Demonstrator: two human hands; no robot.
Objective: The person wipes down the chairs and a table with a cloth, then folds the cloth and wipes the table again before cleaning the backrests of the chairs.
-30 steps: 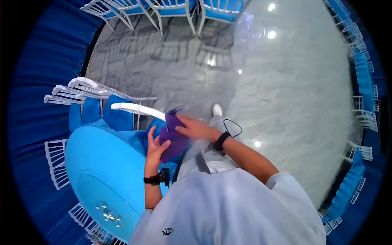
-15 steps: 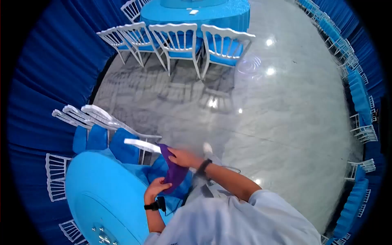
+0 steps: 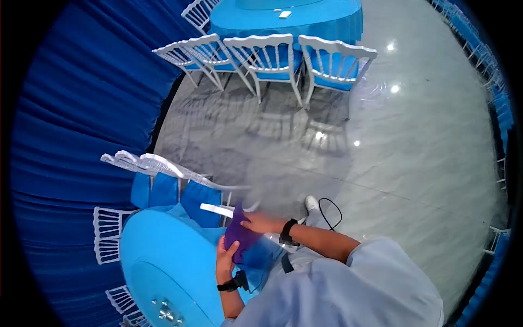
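A purple cloth [image 3: 239, 235] is stretched between my two hands over a white chair [image 3: 217, 210] beside the round blue table. My left hand [image 3: 226, 256] grips the cloth's lower left edge, thumb on top. Higher and to the right, my right hand [image 3: 260, 222] has its fingers closed on the cloth's upper right side. Part of the chair back sticks out to the left of the cloth; the rest is hidden behind the cloth and my arms.
The round blue table [image 3: 158, 245] lies at lower left, with white chairs [image 3: 109, 234] around it. Another blue table [image 3: 321, 24] with white chairs [image 3: 272, 60] stands ahead. Blue curtains [image 3: 71, 109] line the left. A black cable [image 3: 340, 210] loops near my shoe.
The view has shifted, so tables and chairs appear further right. Both hands still hold the purple cloth, which now hangs more upright and narrower between them.
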